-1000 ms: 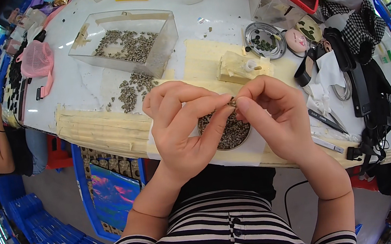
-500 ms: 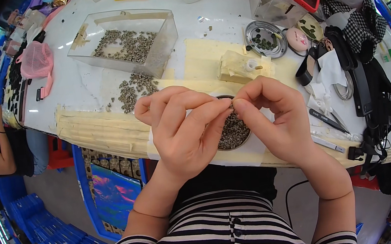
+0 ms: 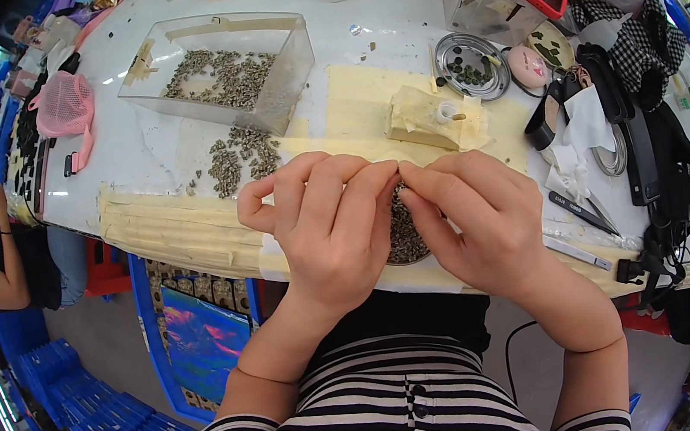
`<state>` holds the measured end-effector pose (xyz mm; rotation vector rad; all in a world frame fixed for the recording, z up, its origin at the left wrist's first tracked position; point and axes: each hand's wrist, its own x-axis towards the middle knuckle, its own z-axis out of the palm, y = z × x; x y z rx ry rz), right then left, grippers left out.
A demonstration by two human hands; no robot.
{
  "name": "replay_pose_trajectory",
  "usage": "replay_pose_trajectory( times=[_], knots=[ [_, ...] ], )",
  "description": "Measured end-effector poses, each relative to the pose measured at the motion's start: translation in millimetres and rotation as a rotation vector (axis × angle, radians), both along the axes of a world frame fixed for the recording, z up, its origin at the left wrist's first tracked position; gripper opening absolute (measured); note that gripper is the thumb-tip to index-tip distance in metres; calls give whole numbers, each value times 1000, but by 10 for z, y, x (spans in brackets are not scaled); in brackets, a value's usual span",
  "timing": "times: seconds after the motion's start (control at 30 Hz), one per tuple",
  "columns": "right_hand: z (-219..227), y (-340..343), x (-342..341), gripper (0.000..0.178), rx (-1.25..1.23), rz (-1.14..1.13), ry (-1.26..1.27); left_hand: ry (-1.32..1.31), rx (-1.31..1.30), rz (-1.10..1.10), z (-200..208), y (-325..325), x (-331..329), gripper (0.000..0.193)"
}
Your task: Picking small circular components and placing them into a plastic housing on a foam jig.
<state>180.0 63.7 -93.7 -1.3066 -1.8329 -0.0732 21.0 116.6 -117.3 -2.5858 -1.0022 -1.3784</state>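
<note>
White worktable (image 3: pixel 397 12): left hand (image 3: pixel 330 235) and right hand (image 3: pixel 485 223), fingertips close together, whether pinching anything indiscernible; beneath grip, small metallic pieces (image 3: pixel 405 238); beyond grip, leftward, clear plastic bin (image 3: pixel 292 74) with similar pieces.

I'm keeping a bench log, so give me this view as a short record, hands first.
Left hand: fingertips close to the right's
Right hand: fingers curled inward
Held item: hidden, if any
Below hands: small grey pieces
Ahead left: clear bin of similar pieces; loose pieces near it
Ahead right: taped block; beyond, round dish with dark bits
</note>
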Motion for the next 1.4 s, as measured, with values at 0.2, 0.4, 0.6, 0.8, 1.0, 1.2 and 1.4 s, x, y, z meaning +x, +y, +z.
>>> replay_pose_trajectory(
  times=[0.2, 0.4, 0.6, 0.8, 1.0, 1.2, 1.4],
  knots=[
    [75, -18, 25, 7, -335, 72, 544, -31, 75, -11, 19, -28, -2, 23],
    [92, -47, 8, 11, -543, 118, 842, -50, 32, -54, 75, -42, -35, 18],
    [151, -52, 6, 14, -731, 220, 1062, -187, -55, -149, 30, 28, -55, 19],
    [148, -67, -12, 14, -730, 246, 1092, -221, -84, -174, 38, 33, -60, 18],
    [89, -63, -4, 11, -627, 197, 983, -184, -66, -135, 18, 18, -50, 18],
    [42, -32, -17, 10, -181, 113, 393, -106, -42, -53, 18, -9, -31, 19],
    [41, -17, -17, 14, -45, 72, 180, -81, -51, -52, 26, -7, -33, 21]
  ],
)
